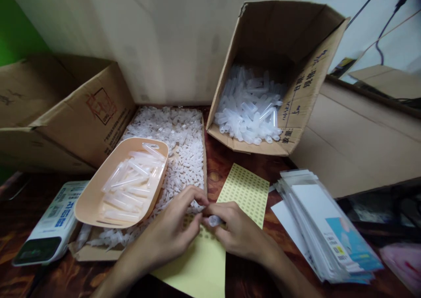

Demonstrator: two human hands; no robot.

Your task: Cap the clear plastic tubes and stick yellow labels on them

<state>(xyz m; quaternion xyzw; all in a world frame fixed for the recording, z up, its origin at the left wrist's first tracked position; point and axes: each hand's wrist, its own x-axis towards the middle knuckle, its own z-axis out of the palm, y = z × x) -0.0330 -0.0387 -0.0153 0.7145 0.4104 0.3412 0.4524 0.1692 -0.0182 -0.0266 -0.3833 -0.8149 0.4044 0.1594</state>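
Note:
My left hand (171, 232) and my right hand (238, 230) meet at the table's front, over a yellow sheet of small round stickers (245, 188). A small clear plastic tube (214, 220) sits between them; my right hand's fingers curl round it. My left hand's thumb and fingertips are pinched together at the tube's end. A peach tray (90, 201) with several clear tubes lies just left of my hands. It rests on a flat cardboard tray of small white caps (179, 135).
A tilted open carton (297, 48) full of clear tubes stands at the back right. A stack of printed plastic sleeves (325, 227) lies at the right. Closed cartons (66, 105) stand at the left, with a white and blue device (52, 223) before them.

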